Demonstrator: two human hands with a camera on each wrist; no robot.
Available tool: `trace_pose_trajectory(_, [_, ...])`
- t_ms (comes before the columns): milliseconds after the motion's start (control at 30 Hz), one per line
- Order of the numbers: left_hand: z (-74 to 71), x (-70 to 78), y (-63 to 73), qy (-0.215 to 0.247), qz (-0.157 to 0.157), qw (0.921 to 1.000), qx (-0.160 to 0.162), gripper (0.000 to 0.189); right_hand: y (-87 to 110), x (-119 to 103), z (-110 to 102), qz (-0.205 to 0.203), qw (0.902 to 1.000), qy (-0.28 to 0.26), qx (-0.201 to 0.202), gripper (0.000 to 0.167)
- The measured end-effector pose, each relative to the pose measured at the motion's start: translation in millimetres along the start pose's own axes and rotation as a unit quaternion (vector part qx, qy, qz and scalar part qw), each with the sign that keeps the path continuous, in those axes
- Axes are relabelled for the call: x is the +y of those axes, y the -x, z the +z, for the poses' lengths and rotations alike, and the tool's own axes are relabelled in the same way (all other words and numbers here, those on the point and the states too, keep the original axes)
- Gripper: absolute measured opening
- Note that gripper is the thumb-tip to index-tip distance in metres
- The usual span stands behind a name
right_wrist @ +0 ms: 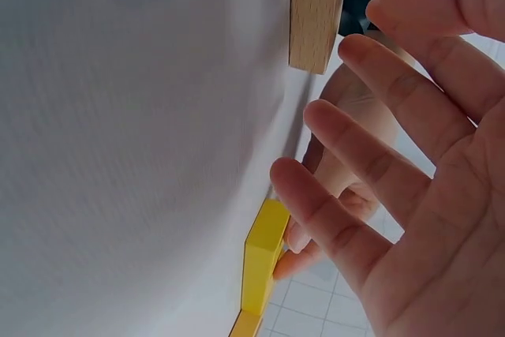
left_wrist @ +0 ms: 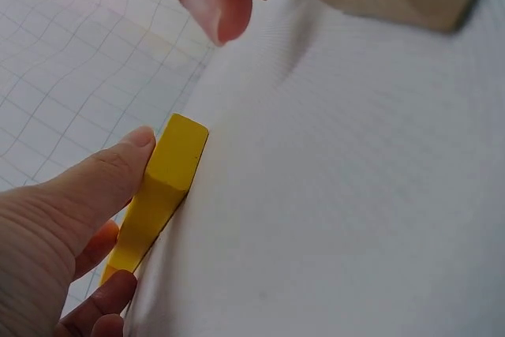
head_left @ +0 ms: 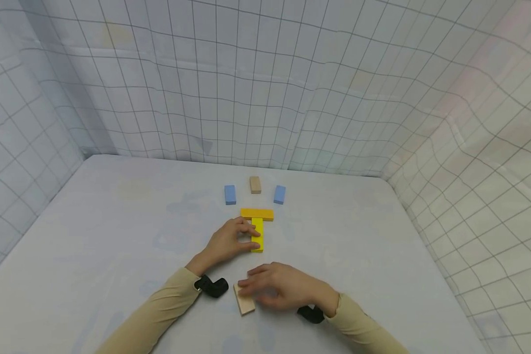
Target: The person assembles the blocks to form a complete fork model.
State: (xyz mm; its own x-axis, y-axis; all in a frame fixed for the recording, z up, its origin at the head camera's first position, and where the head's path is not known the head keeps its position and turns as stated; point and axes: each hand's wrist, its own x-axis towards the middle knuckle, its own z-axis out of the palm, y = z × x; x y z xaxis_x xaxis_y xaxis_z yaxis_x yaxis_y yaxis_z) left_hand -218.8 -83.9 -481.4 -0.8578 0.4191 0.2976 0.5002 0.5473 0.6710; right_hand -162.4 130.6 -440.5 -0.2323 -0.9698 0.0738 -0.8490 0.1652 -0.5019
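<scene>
A yellow block (head_left: pixel 258 225) lies on the table with its far end against an orange-yellow block (head_left: pixel 267 215), together forming a T. My left hand (head_left: pixel 226 241) reaches over it, and the thumb (left_wrist: pixel 118 167) and fingertips rest on its top. Nearer to me is a plain wooden block (head_left: pixel 246 305). Slightly blurred, my right hand (head_left: pixel 289 285) hovers over that block's right side. In the right wrist view, its fingers (right_wrist: pixel 398 92) are spread, with a gap between them and the wooden block (right_wrist: pixel 317 17).
Beyond the T stand two blue blocks, one at left (head_left: pixel 230 195) and one at right (head_left: pixel 280 194), with another wooden block (head_left: pixel 255 185) between them. A white cloth covers the table (head_left: pixel 358 255). Grid-patterned curtains (head_left: pixel 256 88) hang around its back and sides.
</scene>
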Motion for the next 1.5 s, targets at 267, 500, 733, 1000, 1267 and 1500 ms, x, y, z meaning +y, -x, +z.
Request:
trace_pose_trajectory(267, [-0.1,1.2,0.8,-0.002,-0.001,1.0,-0.003,0.029,-0.5,-4.8,1.1,-0.004,0.9996,0.027,-0.008,0.035])
trace_pose_trajectory(500, [0.0,0.7,0.8,-0.002,-0.004,1.0,-0.002,0.029,0.5,-5.5,-0.8,-0.002,0.9989,0.047,-0.006,0.035])
trace_pose_trajectory(733, [0.7,0.4,1.6,-0.006,-0.011,0.9999,-0.003,0.028,4.9,-1.4,-1.5,0.015,0.9978,0.064,-0.003,0.036])
trace_pose_trajectory(1000, [0.0,3.0,1.8,-0.004,-0.02,0.9998,-0.001,0.027,10.6,3.5,-2.8,0.031,0.9967,0.073,0.015,0.031])
trace_pose_trajectory(1267, [-0.3,3.0,1.1,-0.009,-0.02,0.9997,-0.005,0.028,13.8,4.5,-6.6,0.054,0.9944,0.086,0.027,0.038])
trace_pose_trajectory(1500, [0.0,2.0,0.4,-0.009,-0.016,0.9998,-0.006,0.028,16.6,4.2,-11.3,0.076,0.9929,0.09,0.017,0.04])
